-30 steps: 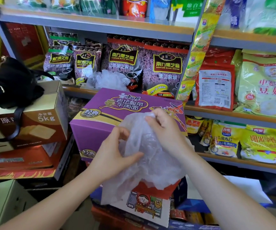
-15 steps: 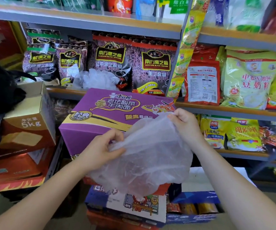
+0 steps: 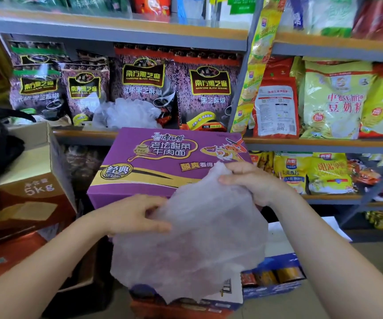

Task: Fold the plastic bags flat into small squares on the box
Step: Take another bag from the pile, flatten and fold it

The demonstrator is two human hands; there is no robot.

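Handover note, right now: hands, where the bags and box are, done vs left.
Left hand: pinches the left edge of the clear plastic bag.
Right hand: grips the bag's top right corner.
The bag hangs spread out in front of the purple box, its top corner over the box's near right edge; it is not laid flat on the lid.
More crumpled clear bags sit on the shelf behind the box.
Done: one bag opened out. No folded squares in view.
Left: lay this bag on the box, fold it to a small square, then likely the pile.
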